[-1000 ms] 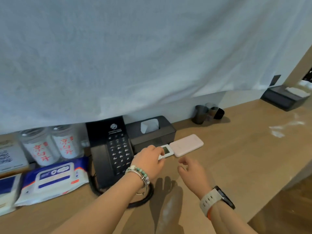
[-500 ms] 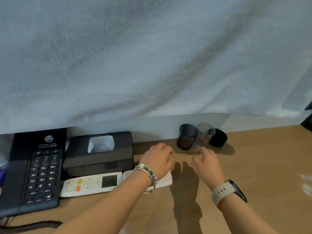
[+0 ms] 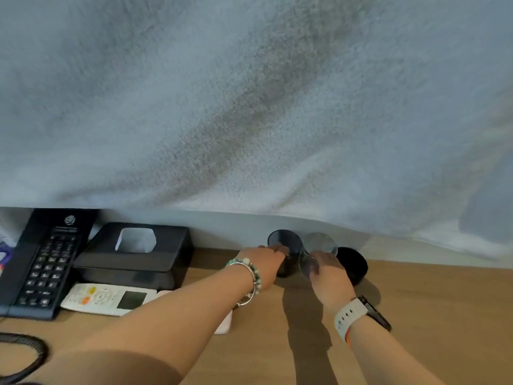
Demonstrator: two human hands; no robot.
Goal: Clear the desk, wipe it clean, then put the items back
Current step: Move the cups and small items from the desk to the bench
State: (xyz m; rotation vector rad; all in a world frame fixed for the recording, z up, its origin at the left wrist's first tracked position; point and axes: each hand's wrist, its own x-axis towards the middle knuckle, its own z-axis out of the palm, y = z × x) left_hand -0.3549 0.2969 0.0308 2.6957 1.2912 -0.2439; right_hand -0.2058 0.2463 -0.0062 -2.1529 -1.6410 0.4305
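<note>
Head view: at the back of the bench (image 3: 430,315) our left hand (image 3: 263,263) wraps the dark glass (image 3: 284,240), our right hand (image 3: 329,273) the clear glass (image 3: 320,243) touching it; we judge both light, rigid, slick and breakable, best held mid-body.

rest: white fuzzy cloth (image 3: 249,107) draped above | pale wall (image 3: 227,229) strip below it
</note>
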